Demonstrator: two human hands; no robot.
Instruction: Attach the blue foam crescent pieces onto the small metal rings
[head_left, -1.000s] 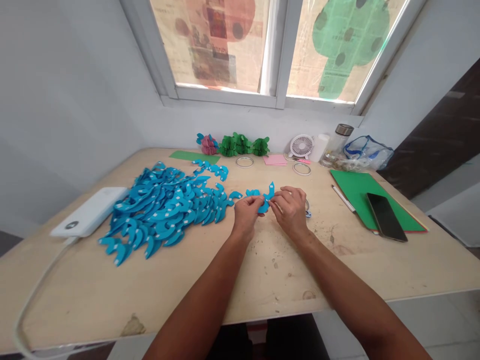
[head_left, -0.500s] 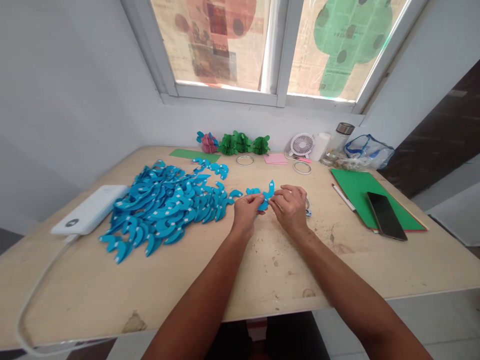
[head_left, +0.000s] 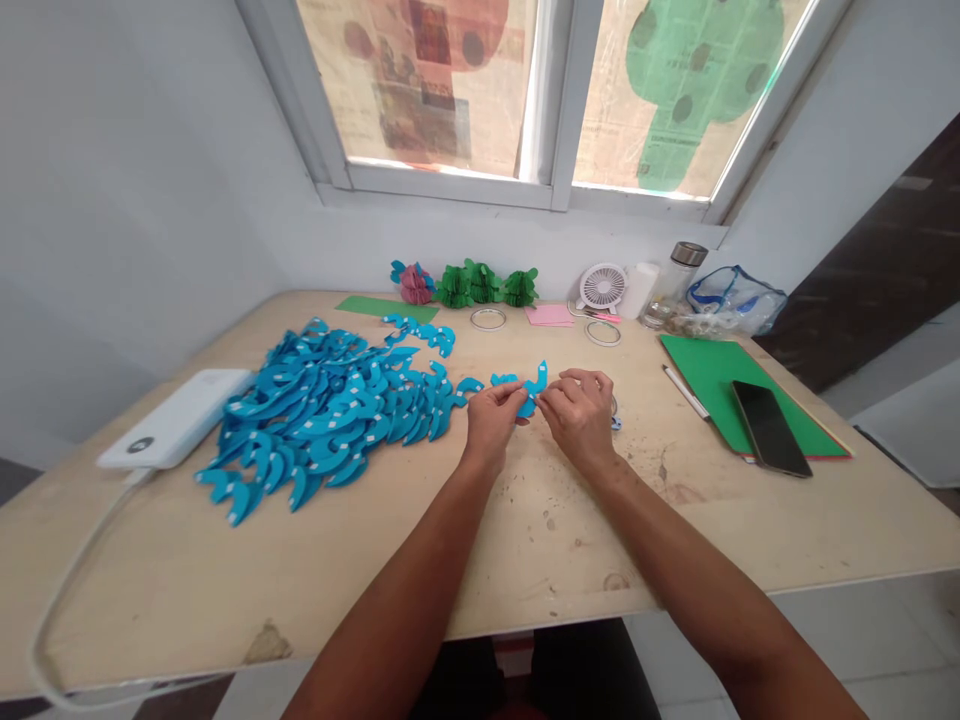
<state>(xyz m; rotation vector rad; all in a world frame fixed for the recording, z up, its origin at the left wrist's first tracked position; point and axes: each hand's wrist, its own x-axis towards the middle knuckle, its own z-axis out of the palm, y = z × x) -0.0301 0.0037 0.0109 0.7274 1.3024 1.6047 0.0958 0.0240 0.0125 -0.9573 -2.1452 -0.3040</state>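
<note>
A curved blue paper piece (head_left: pixel 541 376) with a small white square on it is held between both hands above the table. My left hand (head_left: pixel 491 424) pinches its left side with thumb and forefinger. On its right side, my right hand (head_left: pixel 581 417) has its fingertips pressed together at the edge of the paper. Just behind my left fingertips lies another blue bit (head_left: pixel 504 379). To the left spreads a large heap of curved blue paper pieces (head_left: pixel 330 400), many bearing white squares.
Green paper flowers (head_left: pixel 480 284), a white fan (head_left: pixel 603 288) and a bottle (head_left: pixel 684 268) stand along the wall. A white power bank (head_left: pixel 176 418) lies left; a phone (head_left: pixel 771 428) rests on green sheets (head_left: pixel 712 370) at right. Tape rings (head_left: pixel 489 319) lie behind the hands.
The whole view has shifted very slightly. Both hands remain at the blue paper piece, with hardly any visible movement of the fingers.
</note>
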